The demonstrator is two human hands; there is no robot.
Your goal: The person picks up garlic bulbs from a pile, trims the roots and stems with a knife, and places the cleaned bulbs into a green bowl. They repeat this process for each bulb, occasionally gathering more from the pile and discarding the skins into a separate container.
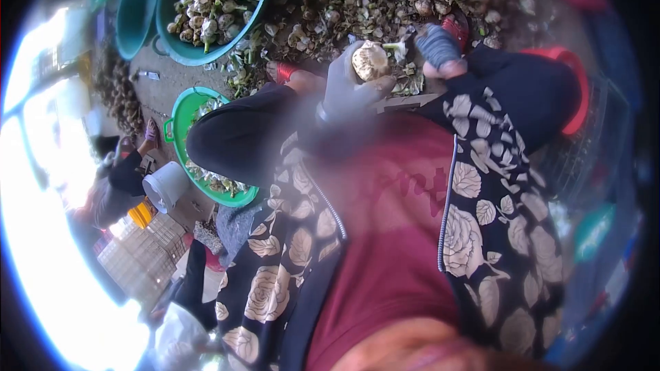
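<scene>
My left hand [342, 86], in a grey glove, is closed around a pale garlic bulb [370, 62], whose round, brown-flecked face is turned up. To the right, my right hand [438, 47] wears a blue-grey glove, with bare skin at the wrist. Its fingers are curled, and whatever they hold is hidden. Between the hands lies a cut piece of pale green stem [397, 50], among peelings and leaf scraps. Beyond both hands spreads a heap of dirty garlic bulbs [412, 0] with loose skins on the ground.
A teal tub [162, 10] full of bulbs stands at upper left, beside another teal tub [135, 17]. Near my left knee is a green basin [180, 117] with scraps. A white bucket [165, 185] and another person [117, 192] are farther left. Behind my right knee shows a red rim [581, 89].
</scene>
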